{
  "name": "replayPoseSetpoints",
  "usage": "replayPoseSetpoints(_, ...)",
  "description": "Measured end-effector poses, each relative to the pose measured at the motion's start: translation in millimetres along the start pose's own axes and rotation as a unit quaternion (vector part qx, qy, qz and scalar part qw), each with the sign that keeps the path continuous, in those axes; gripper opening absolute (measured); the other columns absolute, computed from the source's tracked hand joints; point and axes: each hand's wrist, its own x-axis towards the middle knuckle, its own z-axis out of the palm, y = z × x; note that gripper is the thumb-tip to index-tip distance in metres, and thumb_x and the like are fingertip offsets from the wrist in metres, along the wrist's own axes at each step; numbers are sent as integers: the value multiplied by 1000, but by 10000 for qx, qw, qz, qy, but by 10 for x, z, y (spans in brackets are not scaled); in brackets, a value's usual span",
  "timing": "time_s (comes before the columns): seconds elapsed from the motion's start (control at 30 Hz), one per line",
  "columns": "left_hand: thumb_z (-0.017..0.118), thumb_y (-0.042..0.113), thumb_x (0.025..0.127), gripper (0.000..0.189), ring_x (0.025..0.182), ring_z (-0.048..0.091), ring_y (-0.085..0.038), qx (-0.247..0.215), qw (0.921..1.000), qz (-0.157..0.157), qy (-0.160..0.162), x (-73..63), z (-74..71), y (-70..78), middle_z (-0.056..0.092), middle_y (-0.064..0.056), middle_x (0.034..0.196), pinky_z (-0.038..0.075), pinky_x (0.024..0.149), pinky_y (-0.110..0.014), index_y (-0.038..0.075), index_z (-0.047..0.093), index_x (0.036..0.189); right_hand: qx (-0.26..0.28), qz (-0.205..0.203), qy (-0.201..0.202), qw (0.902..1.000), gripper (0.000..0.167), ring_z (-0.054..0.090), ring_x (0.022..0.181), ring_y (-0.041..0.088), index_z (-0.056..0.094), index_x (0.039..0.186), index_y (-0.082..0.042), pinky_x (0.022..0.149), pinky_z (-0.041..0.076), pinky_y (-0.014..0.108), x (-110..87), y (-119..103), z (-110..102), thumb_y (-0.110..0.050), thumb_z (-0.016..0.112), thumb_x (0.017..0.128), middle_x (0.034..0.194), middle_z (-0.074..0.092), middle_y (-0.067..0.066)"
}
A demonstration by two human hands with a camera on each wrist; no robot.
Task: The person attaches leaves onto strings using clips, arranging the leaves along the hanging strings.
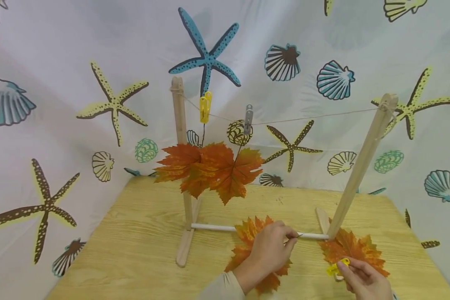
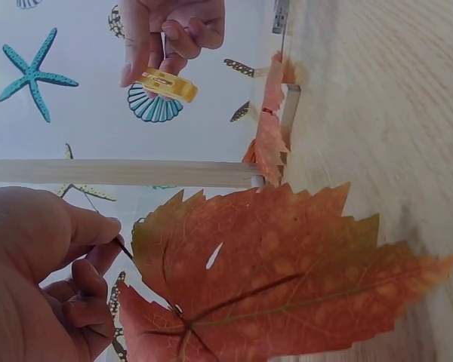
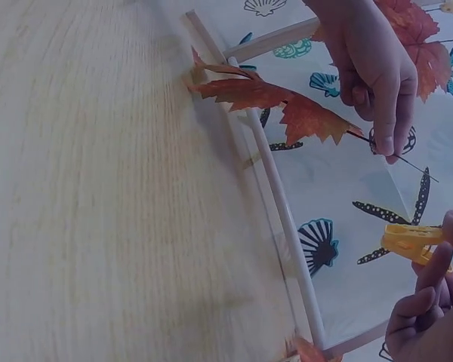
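My left hand (image 1: 270,250) pinches the thin dark stem of an orange maple leaf (image 2: 272,271), which hangs below the fingers over the frame's white bottom rod (image 1: 213,227). My right hand (image 1: 367,279) holds a yellow clothespin (image 3: 411,241) between thumb and fingers, in front of the right post. A string (image 1: 303,121) runs between two wooden posts. On it, a yellow clothespin (image 1: 204,109) and a grey clothespin (image 1: 248,118) hold stems of orange leaves (image 1: 228,171) at the left half.
Another orange leaf (image 1: 354,250) lies on the wooden table (image 1: 135,250) by the foot of the right post (image 1: 360,171). The left post (image 1: 180,112) stands on a flat wooden foot. Behind hangs a white cloth (image 1: 315,33) printed with starfish and shells.
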Motion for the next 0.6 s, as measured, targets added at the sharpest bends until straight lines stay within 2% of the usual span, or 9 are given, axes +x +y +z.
replayPoseSetpoints(0.13, 73, 22, 92, 9, 72, 61, -1, -242, 9996, -66, 99, 16, -39, 14, 69, 11, 85, 41, 55, -13, 22, 81, 96, -91, -143, -11, 9999, 84, 65, 72, 12, 55, 136, 1, 63, 55, 32, -10, -94, 16, -58, 77, 80, 85, 67, -11)
replayPoseSetpoints(0.2, 73, 23, 93, 9, 73, 62, -1, -338, 9993, -125, 86, 25, -57, 17, 69, 12, 85, 42, 56, -13, 22, 81, 97, -326, -281, 22, 9991, 82, 66, 73, 11, 57, 136, 0, 62, 56, 31, -15, -146, 16, -58, 75, 82, 91, 68, -8)
replayPoseSetpoints(0.3, 72, 22, 93, 10, 76, 62, -1, -415, 9989, -192, 143, 31, -95, 23, 70, 12, 87, 43, 57, -14, 22, 80, 98, -756, -548, -36, 9956, 78, 67, 78, 9, 58, 136, 0, 65, 57, 29, -27, -225, 9, -59, 71, 85, 103, 71, 5)
replayPoseSetpoints(0.4, 73, 22, 93, 9, 77, 63, -3, -370, 9984, -135, 418, 36, -152, 34, 70, 11, 87, 43, 58, -14, 22, 80, 97, -1027, -851, -162, 9909, 77, 71, 88, 12, 59, 135, 1, 70, 59, 28, -41, -291, 6, -59, 68, 87, 113, 71, 15)
replayPoseSetpoints(0.5, 73, 22, 93, 9, 76, 64, -4, -333, 9968, -50, 723, 47, -213, 51, 69, 10, 86, 44, 59, -14, 21, 80, 97, -1039, -1005, -332, 9889, 73, 71, 89, 8, 58, 136, 2, 73, 60, 27, -55, -332, 19, -55, 67, 90, 111, 72, 14)
replayPoseSetpoints(0.6, 72, 24, 93, 10, 78, 64, -5, -396, 9956, -48, 845, 58, -260, 69, 69, 10, 87, 44, 60, -14, 21, 80, 97, -947, -1054, -413, 9890, 69, 70, 84, 1, 56, 135, 3, 73, 60, 27, -72, -352, 39, -50, 67, 92, 107, 72, 10)
